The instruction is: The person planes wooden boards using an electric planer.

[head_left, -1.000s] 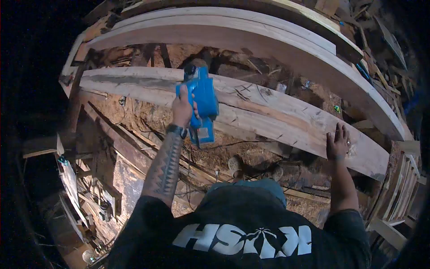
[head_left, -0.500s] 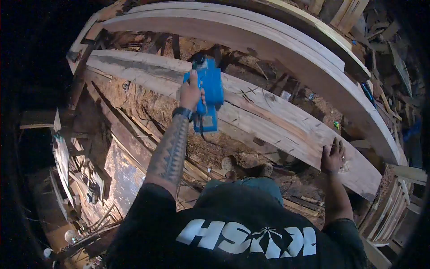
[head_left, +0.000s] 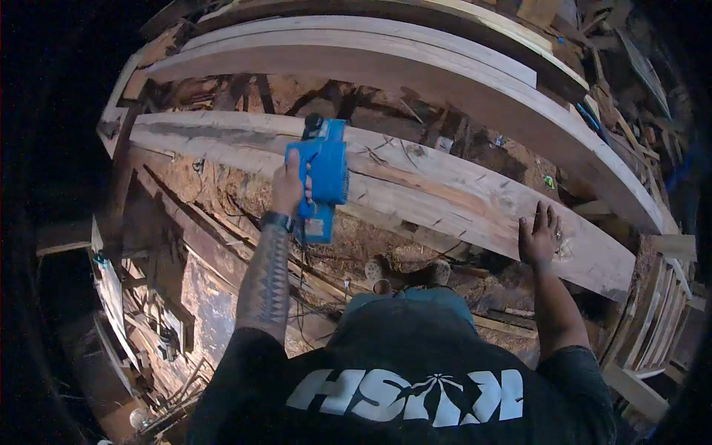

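Note:
My left hand (head_left: 291, 184) is wrapped round the handle of a blue power tool (head_left: 326, 170), which sits across a long pale plank (head_left: 445, 189). A dark cord hangs down from the tool by my wrist. Toward the plank's right end, my right hand (head_left: 540, 236) rests on its face with the fingers spread, a ring on one of them. Dark streaks and several short marks run along the plank. The underside of the tool is hidden.
Beyond the plank, a thick long beam (head_left: 475, 89) curves across the view. At the lower right stands a slatted wooden frame (head_left: 660, 319). Scrap wood and boards (head_left: 111, 297) lie at the left. Shavings and cords cover the ground round my feet.
The blue tool and my left hand have shifted slightly left along the plank. My right hand stays on the plank near its right end. The view has tilted a little.

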`<state>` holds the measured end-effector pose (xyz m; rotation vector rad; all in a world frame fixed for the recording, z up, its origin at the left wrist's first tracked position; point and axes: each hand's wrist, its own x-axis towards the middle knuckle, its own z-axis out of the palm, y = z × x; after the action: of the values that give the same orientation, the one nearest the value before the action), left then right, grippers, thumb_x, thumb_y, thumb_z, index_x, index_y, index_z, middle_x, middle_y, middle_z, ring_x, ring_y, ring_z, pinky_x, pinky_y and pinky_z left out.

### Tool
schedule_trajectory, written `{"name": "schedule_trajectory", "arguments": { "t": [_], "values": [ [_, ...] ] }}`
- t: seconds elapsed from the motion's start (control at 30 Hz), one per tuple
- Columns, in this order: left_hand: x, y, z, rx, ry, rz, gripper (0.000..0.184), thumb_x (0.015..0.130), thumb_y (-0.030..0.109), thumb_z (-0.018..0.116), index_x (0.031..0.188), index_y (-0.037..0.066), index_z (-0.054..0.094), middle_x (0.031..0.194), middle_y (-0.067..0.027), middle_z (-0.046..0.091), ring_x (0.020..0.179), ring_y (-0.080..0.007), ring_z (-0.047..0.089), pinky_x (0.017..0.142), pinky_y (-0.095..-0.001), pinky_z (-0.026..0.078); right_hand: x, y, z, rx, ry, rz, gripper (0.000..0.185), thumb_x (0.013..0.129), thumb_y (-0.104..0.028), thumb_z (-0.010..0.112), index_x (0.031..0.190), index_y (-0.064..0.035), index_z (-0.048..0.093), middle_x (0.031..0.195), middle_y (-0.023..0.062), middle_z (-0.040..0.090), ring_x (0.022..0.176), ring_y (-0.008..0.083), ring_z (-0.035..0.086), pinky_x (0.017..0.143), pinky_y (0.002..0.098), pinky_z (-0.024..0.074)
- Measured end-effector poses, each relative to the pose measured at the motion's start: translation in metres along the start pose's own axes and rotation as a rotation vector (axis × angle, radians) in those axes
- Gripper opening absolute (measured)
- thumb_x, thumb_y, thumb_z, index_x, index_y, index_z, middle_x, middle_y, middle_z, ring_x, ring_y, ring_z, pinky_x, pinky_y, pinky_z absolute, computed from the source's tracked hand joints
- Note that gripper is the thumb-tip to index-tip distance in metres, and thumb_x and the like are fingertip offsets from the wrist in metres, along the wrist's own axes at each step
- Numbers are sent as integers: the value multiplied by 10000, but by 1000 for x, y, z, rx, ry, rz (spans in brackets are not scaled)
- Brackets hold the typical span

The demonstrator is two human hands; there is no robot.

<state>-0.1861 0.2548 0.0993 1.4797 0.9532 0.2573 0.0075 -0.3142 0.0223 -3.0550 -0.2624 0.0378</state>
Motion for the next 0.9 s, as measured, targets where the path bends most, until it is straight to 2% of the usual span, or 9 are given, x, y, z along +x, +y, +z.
{"name": "schedule_trajectory", "arguments": {
  "t": [0.07,0.17,0.33,0.57,0.77,0.9],
  "values": [
    [7,12,-11,62,-31,8,686,1025,740,459,985,67,590,625,-46,541,464,-163,509,441,-353,449,-1,4,4,2,4,-16,776,989,-611,556,1642,-234,373,1682,166,335,1558,452,255,1228,668,136],
    [-11,5,-3,-62,-35,-68,688,1023,740,462,979,63,583,623,-48,540,463,-163,509,441,-356,450,3,3,5,16,4,-27,765,995,-606,549,1640,-230,379,1681,176,336,1556,450,259,1235,650,143],
    [-52,-12,4,-55,-93,-60,678,1043,719,439,977,59,576,629,-54,551,491,-169,531,444,-357,452,1,8,10,0,27,-32,757,1001,-602,544,1640,-229,382,1677,178,348,1556,447,266,1242,631,150],
    [-1,13,7,58,-107,-29,692,1042,728,428,968,61,595,635,-44,558,497,-160,539,462,-349,457,-2,-1,-3,-23,-27,9,785,989,-629,545,1644,-232,375,1687,172,339,1563,443,256,1242,656,123],
    [-64,-10,15,-41,-159,-68,691,1043,732,417,993,64,588,633,-42,549,481,-159,530,451,-355,457,-1,0,-5,41,-27,24,796,975,-641,557,1641,-241,384,1700,152,326,1575,426,245,1247,653,102],
    [-57,-18,18,-17,-146,-58,679,1051,714,419,980,61,588,639,-41,553,490,-154,532,451,-352,461,1,1,1,8,-9,18,789,975,-638,559,1639,-248,388,1698,150,333,1576,425,247,1247,645,112]
  ]
}}
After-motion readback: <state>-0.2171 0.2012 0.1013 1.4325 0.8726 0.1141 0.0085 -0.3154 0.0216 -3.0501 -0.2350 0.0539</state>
